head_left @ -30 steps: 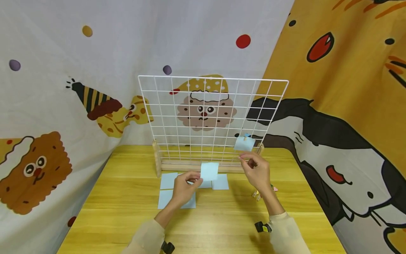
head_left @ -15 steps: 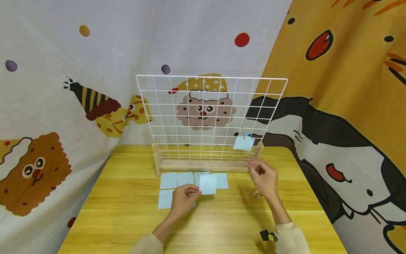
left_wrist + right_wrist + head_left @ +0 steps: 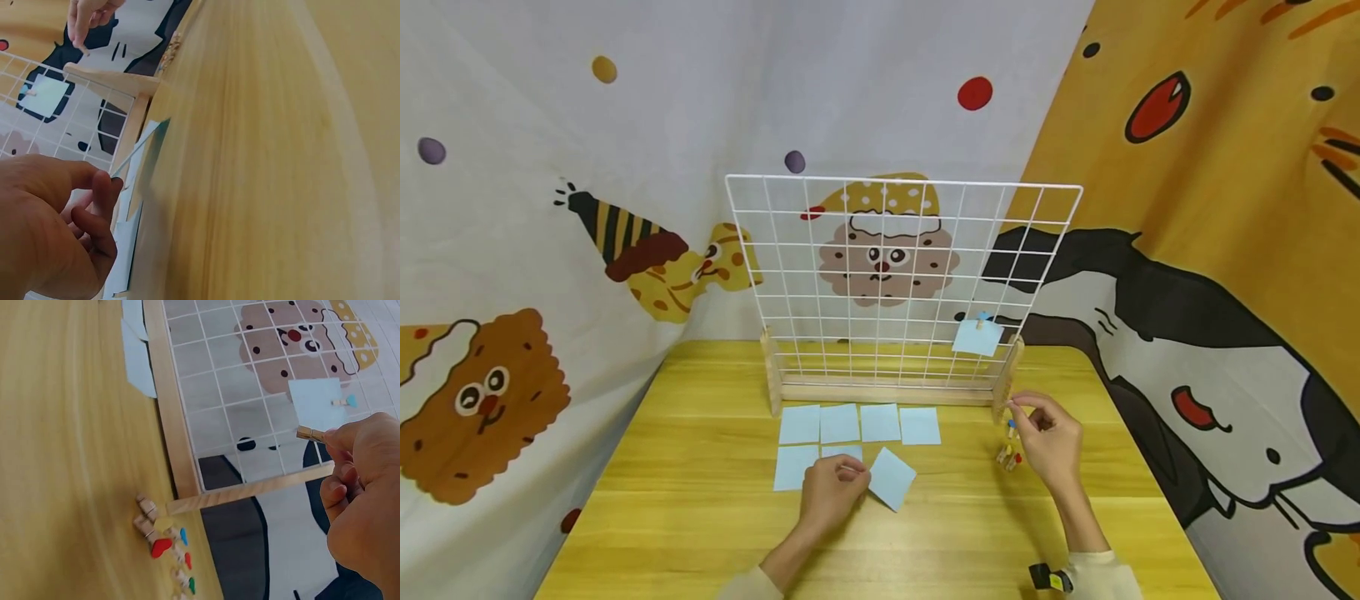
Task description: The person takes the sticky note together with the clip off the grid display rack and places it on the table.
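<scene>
My left hand (image 3: pixel 829 496) pinches one corner of a light blue paper square (image 3: pixel 892 481), held tilted low over the table. In the right wrist view, my right hand (image 3: pixel 365 494) pinches a small wooden clothespin (image 3: pixel 308 434) between thumb and finger. That hand hovers just right of the wire grid's wooden foot. Clipped to the grid (image 3: pixel 902 180) at lower right hangs another blue square (image 3: pixel 976 340), under a clothespin with a blue top (image 3: pixel 983 317). Several more blue squares (image 3: pixel 800 425) lie in rows before the grid, one partly hidden by my left hand.
Several small clothespins with coloured hearts, one a red heart (image 3: pixel 160 547), lie on the table near the grid's right foot. The white grid stands upright in a wooden base (image 3: pixel 880 392). A printed cloth (image 3: pixel 647 125) hangs behind the wooden table (image 3: pixel 700 517).
My left hand has lowered the paper square toward the table's front and turned it cornerwise. My right hand has moved right and down, away from the clipped square.
</scene>
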Motion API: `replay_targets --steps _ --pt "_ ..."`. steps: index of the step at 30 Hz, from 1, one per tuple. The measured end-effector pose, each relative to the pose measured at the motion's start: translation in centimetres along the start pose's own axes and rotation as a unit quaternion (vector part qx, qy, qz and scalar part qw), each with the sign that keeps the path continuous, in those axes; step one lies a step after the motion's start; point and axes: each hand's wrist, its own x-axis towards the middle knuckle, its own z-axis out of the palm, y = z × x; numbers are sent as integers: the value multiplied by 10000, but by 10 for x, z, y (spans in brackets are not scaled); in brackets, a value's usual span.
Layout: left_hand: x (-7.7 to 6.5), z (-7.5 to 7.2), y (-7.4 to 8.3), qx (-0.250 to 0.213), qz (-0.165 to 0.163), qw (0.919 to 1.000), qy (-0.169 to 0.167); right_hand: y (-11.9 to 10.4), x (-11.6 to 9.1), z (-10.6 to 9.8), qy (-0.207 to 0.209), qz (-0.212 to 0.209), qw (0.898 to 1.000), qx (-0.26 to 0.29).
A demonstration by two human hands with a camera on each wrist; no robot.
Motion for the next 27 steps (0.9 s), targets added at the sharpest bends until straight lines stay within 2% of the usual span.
replay_targets --steps 6,14,20,27 --pt "0 4 -2 402 432 9982 58 11 -12 -8 66 173 9997 -162" --pt "4 7 -1 155 47 9983 561 13 -19 -9 125 481 9983 -299" --pt "3 4 -3 156 14 9992 367 16 -20 -9 89 451 9988 -172" --pt "0 -2 -4 357 216 9991 -95 18 -23 -10 122 525 9984 -177"
